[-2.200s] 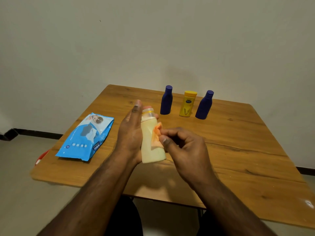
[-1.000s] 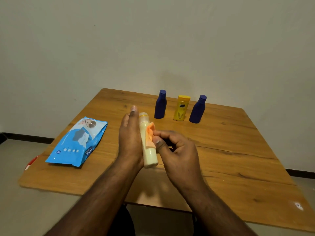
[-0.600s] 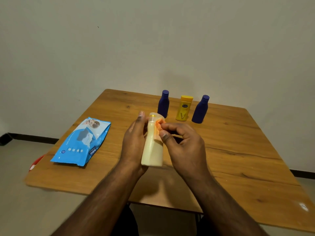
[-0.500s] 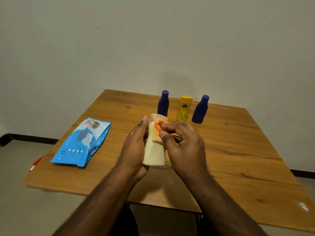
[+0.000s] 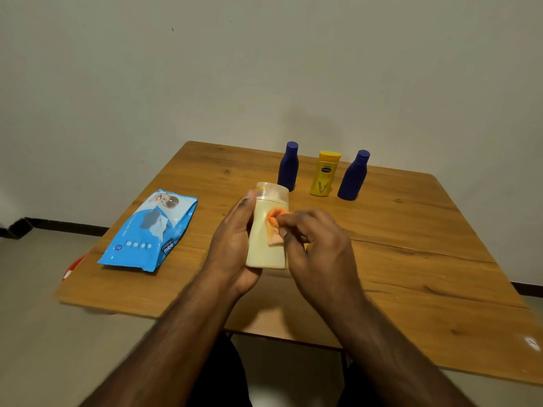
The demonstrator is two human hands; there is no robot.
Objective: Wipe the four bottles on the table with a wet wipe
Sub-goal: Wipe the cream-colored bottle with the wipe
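Above the worktop, left hand grips cream bottle upright; right hand pinches orange wet wipe against its side. Behind: two blue bottles, yellow bottle. Wipes pack left.

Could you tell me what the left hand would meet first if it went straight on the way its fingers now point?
Probably the left blue bottle. The left hand holds the cream bottle, fingers pointing up and away toward the far row. Depth is unclear, so it could pass just left of it.
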